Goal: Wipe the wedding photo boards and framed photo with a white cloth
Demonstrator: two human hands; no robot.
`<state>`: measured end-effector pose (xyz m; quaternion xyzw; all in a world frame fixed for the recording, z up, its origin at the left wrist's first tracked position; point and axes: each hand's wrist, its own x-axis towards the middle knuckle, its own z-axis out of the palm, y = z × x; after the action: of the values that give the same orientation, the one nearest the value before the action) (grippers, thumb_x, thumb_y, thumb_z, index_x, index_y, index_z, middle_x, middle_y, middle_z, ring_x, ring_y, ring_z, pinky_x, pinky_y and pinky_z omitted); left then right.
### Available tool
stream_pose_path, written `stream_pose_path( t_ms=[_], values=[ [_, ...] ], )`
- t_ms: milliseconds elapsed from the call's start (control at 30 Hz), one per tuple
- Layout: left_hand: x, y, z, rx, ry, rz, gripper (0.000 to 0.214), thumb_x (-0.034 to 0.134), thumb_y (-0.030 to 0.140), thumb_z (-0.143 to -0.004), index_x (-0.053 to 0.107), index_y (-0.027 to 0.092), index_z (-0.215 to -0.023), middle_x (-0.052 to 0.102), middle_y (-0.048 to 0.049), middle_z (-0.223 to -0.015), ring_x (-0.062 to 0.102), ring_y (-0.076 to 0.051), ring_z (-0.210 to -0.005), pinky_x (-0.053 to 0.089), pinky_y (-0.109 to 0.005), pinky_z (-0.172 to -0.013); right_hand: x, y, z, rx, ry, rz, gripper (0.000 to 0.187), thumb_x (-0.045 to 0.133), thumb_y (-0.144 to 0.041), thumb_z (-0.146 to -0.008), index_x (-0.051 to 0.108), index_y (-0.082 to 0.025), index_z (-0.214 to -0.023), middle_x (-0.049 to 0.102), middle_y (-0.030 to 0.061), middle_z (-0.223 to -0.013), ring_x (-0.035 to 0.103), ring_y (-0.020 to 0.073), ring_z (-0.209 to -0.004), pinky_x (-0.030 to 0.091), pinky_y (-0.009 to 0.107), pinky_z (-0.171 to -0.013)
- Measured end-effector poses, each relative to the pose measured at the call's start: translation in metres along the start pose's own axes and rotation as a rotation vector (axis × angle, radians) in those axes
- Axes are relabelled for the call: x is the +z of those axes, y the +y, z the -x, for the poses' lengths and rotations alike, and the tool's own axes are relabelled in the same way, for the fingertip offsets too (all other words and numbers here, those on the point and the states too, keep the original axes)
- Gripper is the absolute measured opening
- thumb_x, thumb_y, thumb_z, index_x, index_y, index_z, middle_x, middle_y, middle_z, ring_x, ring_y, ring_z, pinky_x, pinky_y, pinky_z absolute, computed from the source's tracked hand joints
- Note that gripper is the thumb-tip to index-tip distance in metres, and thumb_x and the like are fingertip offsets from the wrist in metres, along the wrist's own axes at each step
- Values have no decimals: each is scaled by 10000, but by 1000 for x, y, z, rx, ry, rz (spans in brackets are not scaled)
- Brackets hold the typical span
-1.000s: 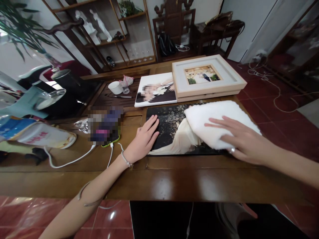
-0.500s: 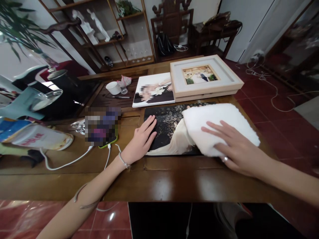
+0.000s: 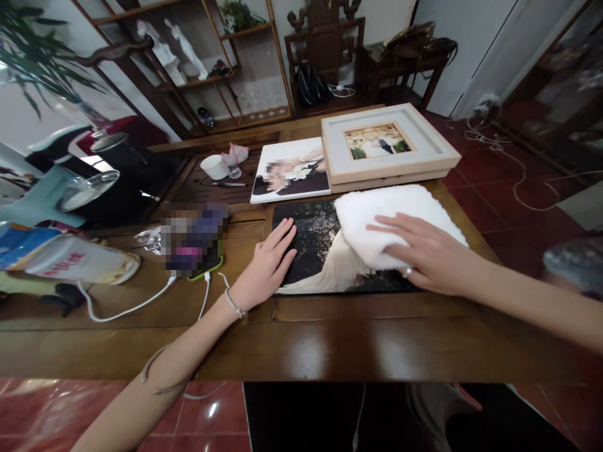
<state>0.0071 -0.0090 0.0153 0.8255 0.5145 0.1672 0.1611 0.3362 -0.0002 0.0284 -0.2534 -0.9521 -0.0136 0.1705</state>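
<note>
A dark glossy photo print (image 3: 313, 242) with a figure in a white dress lies flat near the front of the wooden table (image 3: 301, 345). My left hand (image 3: 268, 267) lies flat, fingers stretched out, on the print's left edge. My right hand (image 3: 421, 254) presses flat on a folded white towel (image 3: 377, 210) that covers the print's right half. A ring shows on one right finger.
Behind the print lie a second photo print (image 3: 292, 169) and a pale wooden picture frame (image 3: 389, 147). To the left are a phone on a white cable (image 3: 193, 242), a lying plastic bag (image 3: 66, 257), a white cup (image 3: 214, 166) and a kettle (image 3: 110, 144).
My right hand has slid the towel away from me and a little left across the print. My left hand has stayed in place.
</note>
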Motion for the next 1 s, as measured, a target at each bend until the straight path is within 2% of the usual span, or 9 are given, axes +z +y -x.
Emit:
stream_pose_path(
  t_ms=[133,233,333,433,533,633,733,867,1000],
  values=[
    [0,0,0,-12,-7,0,474,307,317,-1014,315,207,-1475,255,-142,-1578,192,-259,-1472,289,-551,-1106,-4,33,-24,99,-43,64,321,522,-94,-756,628,-154,-1054,545,212,-1348,457,355,-1297,420,565,-1026],
    [1,0,-1,-11,-8,-2,476,317,310,-1013,318,190,-1473,260,-145,-1576,188,-244,-1475,278,-533,-1118,-3,37,-28,128,-32,70,303,511,-93,-770,630,-130,-1045,550,235,-1328,455,364,-1297,421,573,-1022],
    [1,0,-1,-12,-15,-4,474,318,300,-1012,318,180,-1471,260,-146,-1576,185,-239,-1476,283,-527,-1117,2,16,-16,72,11,34,305,522,-75,-736,634,-133,-1014,533,225,-1356,380,369,-1350,340,620,-1067],
    [0,1,-1,-17,-16,-8,471,314,295,-1013,319,182,-1470,253,-145,-1578,184,-244,-1475,291,-531,-1112,4,-22,2,9,15,-26,258,526,-64,-696,640,-144,-913,477,215,-1418,297,377,-1393,264,664,-1092],
    [0,1,-1,-16,-13,-12,475,311,304,-1013,316,187,-1473,252,-141,-1580,187,-249,-1475,280,-536,-1117,1,-57,14,-40,-6,-53,176,503,-49,-687,615,-171,-748,442,188,-1456,268,373,-1405,262,657,-1105],
    [1,0,-1,-6,-8,-12,482,310,317,-1012,311,192,-1478,254,-142,-1579,191,-253,-1473,261,-534,-1128,-2,-72,16,-87,0,-56,150,514,-67,-697,606,-186,-690,475,179,-1433,285,373,-1397,281,635,-1110],
    [1,-1,-1,-4,-7,-12,485,303,321,-1012,303,204,-1483,252,-142,-1579,191,-264,-1472,273,-540,-1120,-2,-63,12,-106,-38,-69,135,553,-113,-684,644,-180,-758,486,188,-1421,283,371,-1399,284,621,-1110],
    [1,-1,0,0,-3,-5,483,299,325,-1015,297,222,-1486,253,-138,-1580,197,-267,-1471,279,-555,-1109,2,-33,-3,-87,-44,-43,367,589,-101,-626,660,-165,-980,497,184,-1412,309,363,-1390,302,617,-1095],
    [0,0,0,-12,-11,-3,480,306,321,-1014,305,212,-1481,249,-136,-1581,185,-255,-1474,276,-546,-1114,3,-1,-23,-25,-41,15,392,565,-74,-685,641,-152,-1062,538,192,-1369,405,378,-1331,357,616,-1055]
  ],
)
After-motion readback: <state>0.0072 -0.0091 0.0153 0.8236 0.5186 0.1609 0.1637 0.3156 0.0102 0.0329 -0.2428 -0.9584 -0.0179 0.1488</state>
